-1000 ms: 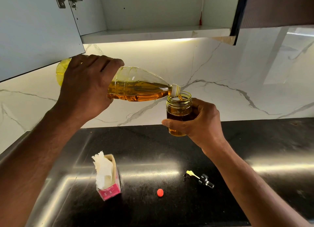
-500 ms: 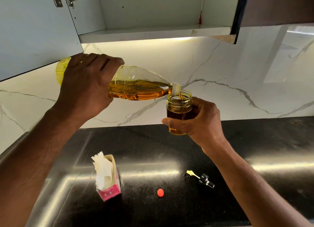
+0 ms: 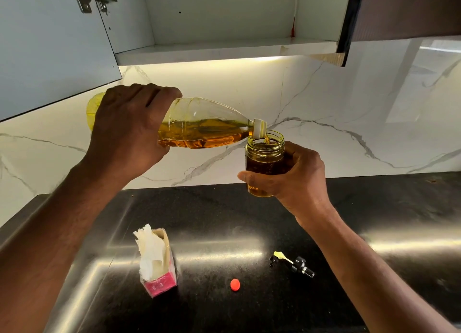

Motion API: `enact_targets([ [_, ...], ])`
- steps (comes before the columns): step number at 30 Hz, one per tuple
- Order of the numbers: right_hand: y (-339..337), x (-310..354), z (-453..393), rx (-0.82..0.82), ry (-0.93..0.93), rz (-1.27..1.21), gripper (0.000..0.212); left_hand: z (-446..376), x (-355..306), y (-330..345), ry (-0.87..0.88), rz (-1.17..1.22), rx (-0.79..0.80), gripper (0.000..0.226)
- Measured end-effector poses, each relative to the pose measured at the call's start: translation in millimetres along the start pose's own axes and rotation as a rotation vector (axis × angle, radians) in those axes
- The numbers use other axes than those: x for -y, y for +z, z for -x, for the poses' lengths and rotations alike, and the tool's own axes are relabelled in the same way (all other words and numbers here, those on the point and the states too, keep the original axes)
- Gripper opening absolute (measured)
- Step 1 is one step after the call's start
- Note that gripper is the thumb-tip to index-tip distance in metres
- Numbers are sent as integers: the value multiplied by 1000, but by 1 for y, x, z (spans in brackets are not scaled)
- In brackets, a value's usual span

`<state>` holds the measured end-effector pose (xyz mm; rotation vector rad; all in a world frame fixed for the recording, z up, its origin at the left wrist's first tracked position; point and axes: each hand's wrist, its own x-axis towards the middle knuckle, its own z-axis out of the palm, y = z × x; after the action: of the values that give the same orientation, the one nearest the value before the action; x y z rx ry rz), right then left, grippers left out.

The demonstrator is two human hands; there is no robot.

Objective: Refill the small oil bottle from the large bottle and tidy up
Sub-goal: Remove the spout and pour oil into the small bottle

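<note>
My left hand (image 3: pixel 129 130) grips the large clear plastic oil bottle (image 3: pixel 207 125), held nearly level above the counter with its white neck over the small glass bottle (image 3: pixel 265 158). Golden oil runs from the neck into that small bottle's open mouth. My right hand (image 3: pixel 299 180) holds the small bottle upright, fingers wrapped round its lower half; it is mostly full of dark amber oil. On the black counter lie a small red cap (image 3: pixel 235 284) and a black pourer spout with a yellow tip (image 3: pixel 295 264).
A pink tissue box (image 3: pixel 158 262) with white tissue sticking out stands on the black counter (image 3: pixel 374 208) at front left. An open wall cupboard (image 3: pixel 224 50) hangs overhead, its door (image 3: pixel 50 45) swung out at left. A marble backsplash is behind.
Both hands hold nearly still. The oil level in the small bottle has risen slightly as oil keeps flowing.
</note>
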<state>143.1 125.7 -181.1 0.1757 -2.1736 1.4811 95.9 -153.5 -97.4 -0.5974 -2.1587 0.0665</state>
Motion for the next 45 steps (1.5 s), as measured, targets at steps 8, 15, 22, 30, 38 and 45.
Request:
enact_targets([
  [8,-7,4,-1,-10,4,12,68,19,-14,12,-133,122,24,93],
  [15,-6,7,-2,-3,23,-1,67,32,-23,24,-230,207,36,93],
  [22,-2,6,-3,2,40,-10,70,44,-33,36,-315,328,35,89],
  [30,-2,3,-6,0,52,-21,75,54,-45,58,-360,475,29,81],
  [38,-1,-9,-5,-9,80,-15,76,62,-63,82,-515,665,32,77],
  [45,7,-33,-3,-23,95,3,69,81,-75,114,-706,891,78,80],
])
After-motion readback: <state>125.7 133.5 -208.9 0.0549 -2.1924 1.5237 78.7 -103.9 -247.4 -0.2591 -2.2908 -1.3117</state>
